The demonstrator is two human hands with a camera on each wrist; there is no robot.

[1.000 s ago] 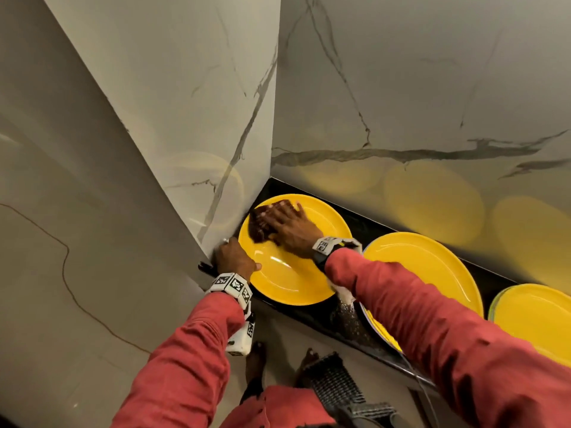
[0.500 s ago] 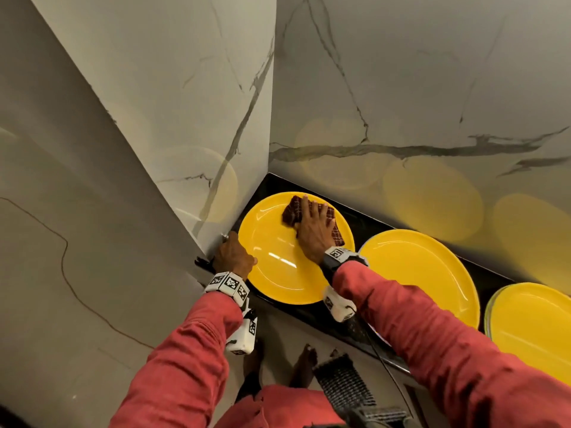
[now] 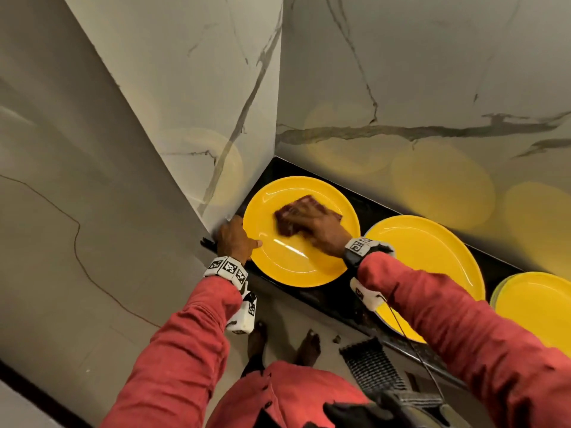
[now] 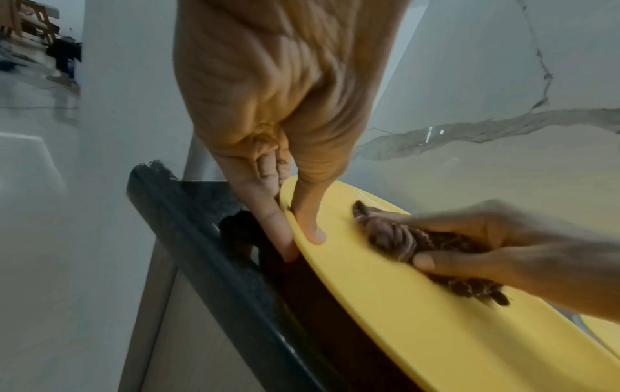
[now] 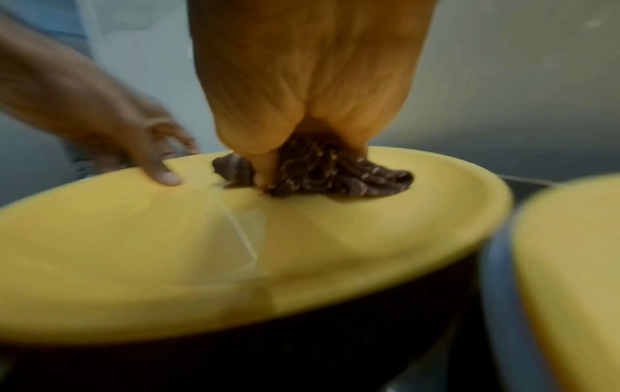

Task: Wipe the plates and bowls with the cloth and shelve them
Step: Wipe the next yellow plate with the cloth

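Plate being wiped: a yellow plate (image 3: 296, 251) lay flat on the black counter (image 3: 364, 211), in the corner where two marble walls met.
Left edge: the plate's rim sat just beside the side wall (image 3: 191, 88), with the left hand (image 3: 236, 242) filling the gap between them.
Left hand grip: thumb on top of the rim, a finger under it, pinching the plate's edge, as the left wrist view showed.
Cloth: a dark brown cloth (image 3: 304, 213) lay bunched on the far half of the plate.
Right hand grip: the right hand (image 3: 321, 230) pressed down on the cloth with fingers curled round it; blurred in every view.
Front edge: the plate's near rim reached about to the counter's front lip.
Right side: a second yellow plate (image 3: 432, 261) lay just beside the first, rims near or touching; I could not tell which. A stack of yellow plates (image 3: 537, 307) lay further right.
Open room: bare counter showed behind the plates, along the back wall (image 3: 432, 72).
Writing: black-and-white square markers on the left wristband (image 3: 228, 268) and right wristband (image 3: 360, 245); no readable words.
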